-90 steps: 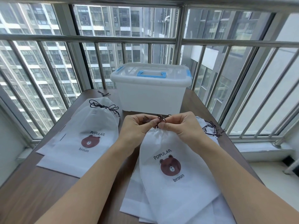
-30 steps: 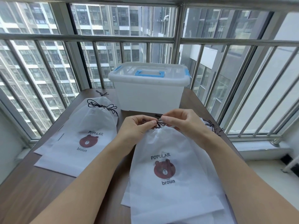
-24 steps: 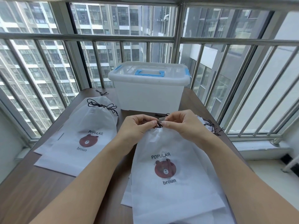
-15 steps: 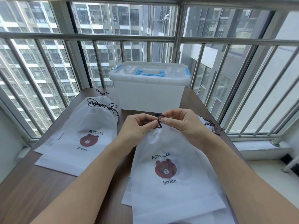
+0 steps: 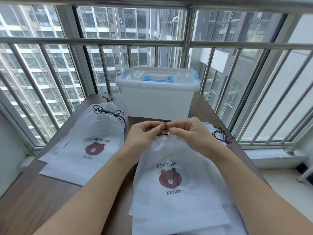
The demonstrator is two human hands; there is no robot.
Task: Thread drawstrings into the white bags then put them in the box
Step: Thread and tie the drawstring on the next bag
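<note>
Knotting the drawstring at the bag mouth.
The left hand [image 5: 144, 133] and right hand [image 5: 189, 133] both pinch the dark drawstring [image 5: 165, 126] above the gathered neck of the white bag [image 5: 172, 180], which lies on the table [image 5: 33, 200] before the lidded box [image 5: 157, 97]. Bag likely light, limp, slippery; best held by the cinched neck.

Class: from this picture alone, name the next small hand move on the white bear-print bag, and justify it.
Probably pull the dark drawstring snug: both the left hand and right hand pinch it at the gathered mouth of the white bear-print bag, and the lidded translucent plastic box is shut.
</note>
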